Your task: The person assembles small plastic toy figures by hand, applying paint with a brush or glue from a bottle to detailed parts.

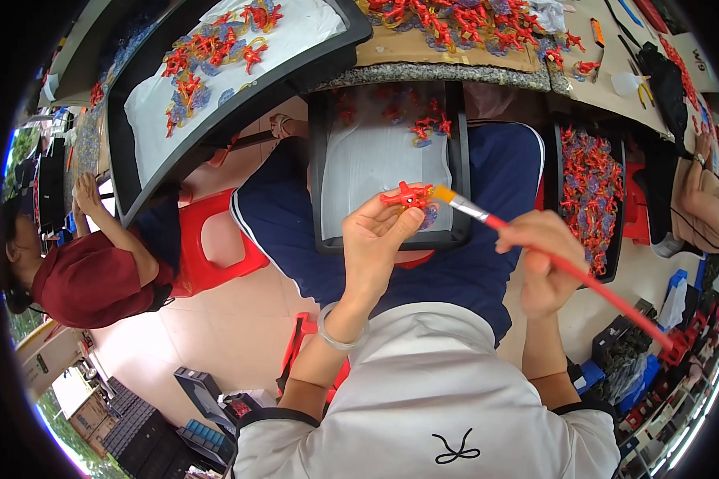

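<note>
Between the thumb and fingers of my left hand (379,235) is a small red plastic figure (408,196) with yellow and clear blue parts. My right hand (545,259) grips a paintbrush (527,239) with a long red handle, a silver ferrule and yellow bristles. The bristle tip is at the figure's right side; whether it touches cannot be made out. Below both hands, a black tray (318,191) lined with white sheet rests across my lap, with several similar figures (430,124) toward its far end.
A large black tray (124,180) with more figures stands at the far left. Figures also cover the cardboard-topped table (455,60) ahead. A filled black bin (591,199) sits to my right. One person in maroon (96,275) works at left; another person's arm (699,188) shows at right.
</note>
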Demonstrator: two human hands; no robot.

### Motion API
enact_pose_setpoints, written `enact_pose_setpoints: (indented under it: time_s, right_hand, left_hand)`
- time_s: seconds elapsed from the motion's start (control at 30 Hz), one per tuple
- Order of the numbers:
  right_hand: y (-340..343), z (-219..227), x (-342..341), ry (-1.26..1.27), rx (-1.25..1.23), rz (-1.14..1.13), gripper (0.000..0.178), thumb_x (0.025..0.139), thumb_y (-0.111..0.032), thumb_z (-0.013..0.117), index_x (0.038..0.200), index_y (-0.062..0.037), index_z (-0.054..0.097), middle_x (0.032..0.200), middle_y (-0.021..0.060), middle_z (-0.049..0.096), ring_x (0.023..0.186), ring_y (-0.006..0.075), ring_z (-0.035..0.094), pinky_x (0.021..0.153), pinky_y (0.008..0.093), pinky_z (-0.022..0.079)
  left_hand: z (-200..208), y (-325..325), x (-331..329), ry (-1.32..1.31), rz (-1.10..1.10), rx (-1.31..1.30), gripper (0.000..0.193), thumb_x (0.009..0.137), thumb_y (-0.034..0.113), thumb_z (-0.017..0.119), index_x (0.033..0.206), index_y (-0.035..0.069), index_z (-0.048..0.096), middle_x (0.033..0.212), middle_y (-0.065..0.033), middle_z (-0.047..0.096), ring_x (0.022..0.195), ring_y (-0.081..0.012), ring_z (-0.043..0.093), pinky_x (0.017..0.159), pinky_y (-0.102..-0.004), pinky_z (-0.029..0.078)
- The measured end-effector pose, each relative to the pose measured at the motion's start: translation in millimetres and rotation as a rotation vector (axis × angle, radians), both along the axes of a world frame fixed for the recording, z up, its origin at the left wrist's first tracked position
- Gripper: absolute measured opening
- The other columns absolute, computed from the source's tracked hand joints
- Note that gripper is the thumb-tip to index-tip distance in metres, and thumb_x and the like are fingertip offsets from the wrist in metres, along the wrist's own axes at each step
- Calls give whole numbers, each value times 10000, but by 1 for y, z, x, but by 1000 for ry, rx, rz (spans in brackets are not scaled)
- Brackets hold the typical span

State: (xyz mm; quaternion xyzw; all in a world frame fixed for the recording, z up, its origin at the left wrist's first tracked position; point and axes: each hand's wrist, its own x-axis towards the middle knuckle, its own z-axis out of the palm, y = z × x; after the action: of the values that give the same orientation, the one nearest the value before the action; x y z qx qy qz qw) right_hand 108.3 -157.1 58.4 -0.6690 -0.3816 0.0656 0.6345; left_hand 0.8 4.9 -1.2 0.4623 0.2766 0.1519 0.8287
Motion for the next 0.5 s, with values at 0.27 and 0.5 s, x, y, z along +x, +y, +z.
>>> enact_pose_setpoints:
  time_s: [0.27,0.5]
  right_hand:
    - [18,-12,-14,-117,-21,-50,203,872,-152,678,948,37,674,775,119,672,635,209,632,594,298,509]
    - [17,-2,-20,230,112,-44,174,916,-99,621,978,56,669,820,136,682,662,187,645,582,269,524]
  left_hand:
    - [4,-3,2,-44,40,-140,280,900,41,629,1158,-56,581,1091,-198,652,1009,-315,660,878,-384,559]
    - [-2,-5,1,-107,59,66,325,913,82,625,1200,-56,557,1149,-199,627,1014,-299,654,880,-387,559]
